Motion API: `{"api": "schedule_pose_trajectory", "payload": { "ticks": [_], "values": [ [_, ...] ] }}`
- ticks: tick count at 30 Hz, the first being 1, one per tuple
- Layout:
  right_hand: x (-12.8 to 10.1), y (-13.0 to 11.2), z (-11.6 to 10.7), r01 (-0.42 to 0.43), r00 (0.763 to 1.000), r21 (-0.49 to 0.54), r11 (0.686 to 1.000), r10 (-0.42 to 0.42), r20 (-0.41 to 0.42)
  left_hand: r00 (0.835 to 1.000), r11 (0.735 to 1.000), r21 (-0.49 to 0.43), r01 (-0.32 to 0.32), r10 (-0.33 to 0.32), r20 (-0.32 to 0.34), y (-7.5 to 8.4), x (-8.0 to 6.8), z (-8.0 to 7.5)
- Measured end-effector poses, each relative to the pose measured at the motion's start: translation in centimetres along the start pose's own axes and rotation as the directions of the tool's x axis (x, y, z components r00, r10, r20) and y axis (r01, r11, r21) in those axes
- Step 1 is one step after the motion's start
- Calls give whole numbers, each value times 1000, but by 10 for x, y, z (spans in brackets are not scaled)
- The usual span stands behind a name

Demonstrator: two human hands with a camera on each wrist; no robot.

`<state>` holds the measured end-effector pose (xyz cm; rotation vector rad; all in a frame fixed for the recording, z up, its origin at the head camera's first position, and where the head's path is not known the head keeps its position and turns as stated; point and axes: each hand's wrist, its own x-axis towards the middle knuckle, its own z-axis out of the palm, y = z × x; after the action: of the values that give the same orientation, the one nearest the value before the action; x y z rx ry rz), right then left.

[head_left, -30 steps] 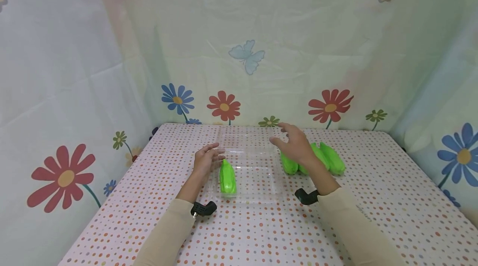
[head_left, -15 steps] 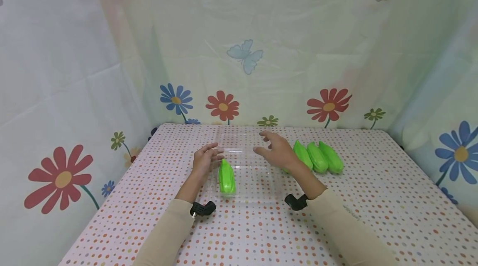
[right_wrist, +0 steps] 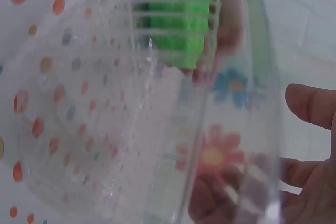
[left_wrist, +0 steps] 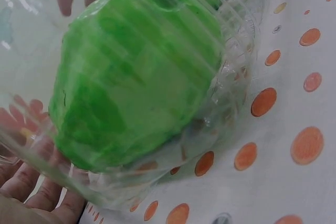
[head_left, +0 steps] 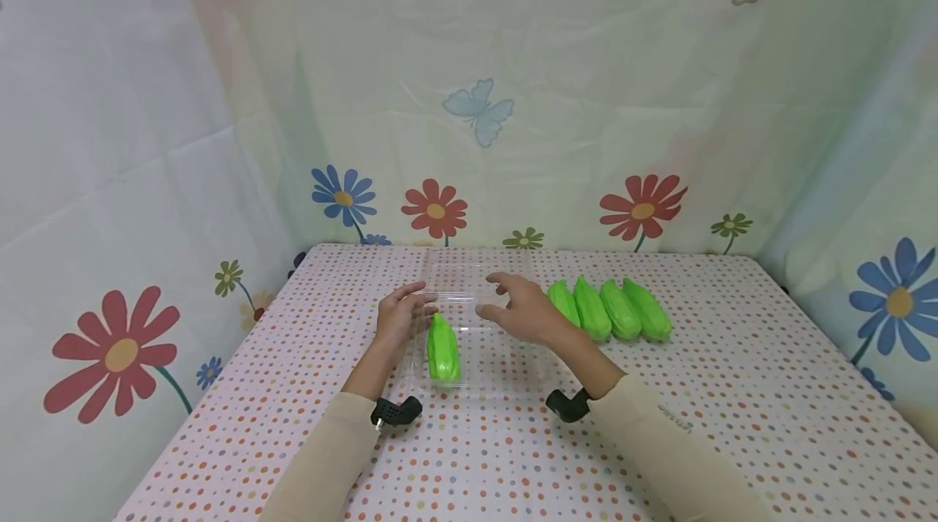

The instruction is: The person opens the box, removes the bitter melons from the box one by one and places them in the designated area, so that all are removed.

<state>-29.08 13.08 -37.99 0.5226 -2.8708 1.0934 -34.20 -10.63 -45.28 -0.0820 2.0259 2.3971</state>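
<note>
A clear plastic clamshell box (head_left: 479, 385) lies on the table with its lid (head_left: 440, 265) folded back at the far side. One green, ribbed, tapered vegetable (head_left: 443, 349) sits in the box's left part, pointing away. My left hand (head_left: 396, 320) is at the left wall, fingers loosely extended; in the left wrist view, fingers (left_wrist: 47, 198) lie beside the clear plastic. Over the right part hovers my right hand (head_left: 522, 309), thumb and fingers spread and holding nothing. Some of its fingers (right_wrist: 215, 192) show through the plastic in the right wrist view.
Right of the box, several more green vegetables (head_left: 621, 310) lie side by side, the nearest partly behind my right hand. A dotted cloth (head_left: 484, 465) covers the table. A flower-patterned curtain (head_left: 572, 139) stands behind it.
My right hand has moved left and nearer, from above the row of green vegetables to over the box, uncovering more of the row. The left hand stays nearly still.
</note>
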Motion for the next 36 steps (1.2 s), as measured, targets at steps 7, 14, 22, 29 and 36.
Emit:
{"api": "schedule_pose_trajectory", "payload": {
  "ticks": [7,14,22,29,36],
  "values": [
    [1,-10,10,-7,999,13,1000,7,51,1000,1000,1,-2,2,-4,0,0,0],
    [4,-14,18,-42,996,39,998,39,79,1000,1000,3,5,-5,8,0,0,0],
    [8,-18,29,-77,991,59,995,70,113,1000,1000,11,-2,2,8,0,0,-1],
    [9,-27,40,-135,979,46,990,125,164,1000,1000,-4,-3,4,11,1,-2,-1],
    [8,-34,46,-170,966,102,980,146,214,1000,1000,-13,-10,10,21,0,-1,-1]
  ]
}}
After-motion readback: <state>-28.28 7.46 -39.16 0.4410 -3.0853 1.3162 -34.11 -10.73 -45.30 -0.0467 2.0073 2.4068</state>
